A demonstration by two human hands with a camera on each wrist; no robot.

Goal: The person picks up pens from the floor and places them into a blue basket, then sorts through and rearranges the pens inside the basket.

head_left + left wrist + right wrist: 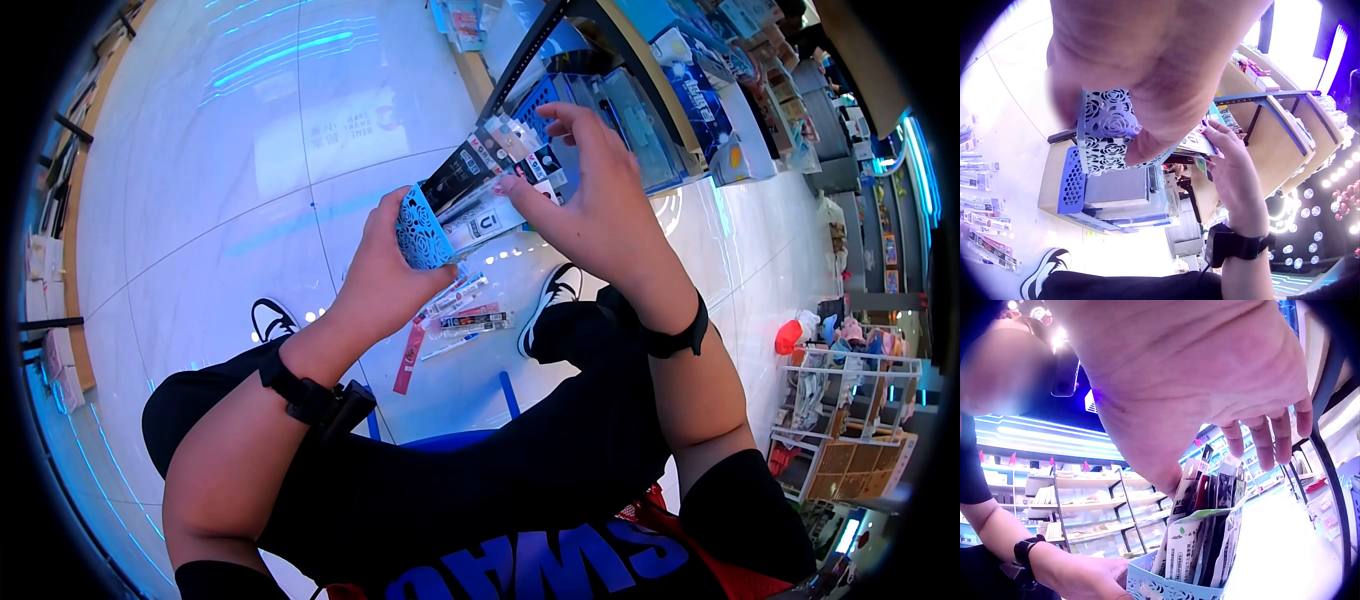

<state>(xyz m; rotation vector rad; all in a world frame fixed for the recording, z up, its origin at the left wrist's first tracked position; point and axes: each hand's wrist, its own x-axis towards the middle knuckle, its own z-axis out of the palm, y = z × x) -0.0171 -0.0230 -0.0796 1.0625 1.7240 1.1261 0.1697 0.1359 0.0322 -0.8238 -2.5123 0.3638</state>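
Note:
My left hand (372, 262) grips a light blue basket (422, 235) with a cut-out rose pattern, tilted above the floor. Slim packaged pens or refills (470, 178) stand packed inside it, their upper ends sticking out of the mouth. Over those ends hovers my right hand (592, 190), fingers spread and slightly bent, the thumb right at the packets. The right wrist view shows the packets (1184, 553) upright in the basket (1175, 590), with the thumb behind them and the other fingers apart from them.
More slim packets (478, 320) and a red strip (408, 358) lie on the tiled floor between my shoes. A shelf unit with a blue perforated bin (1072, 181) and clear boxes stands just beyond my hands. Stocked shelves line both sides, and a white rack (850, 370) is at right.

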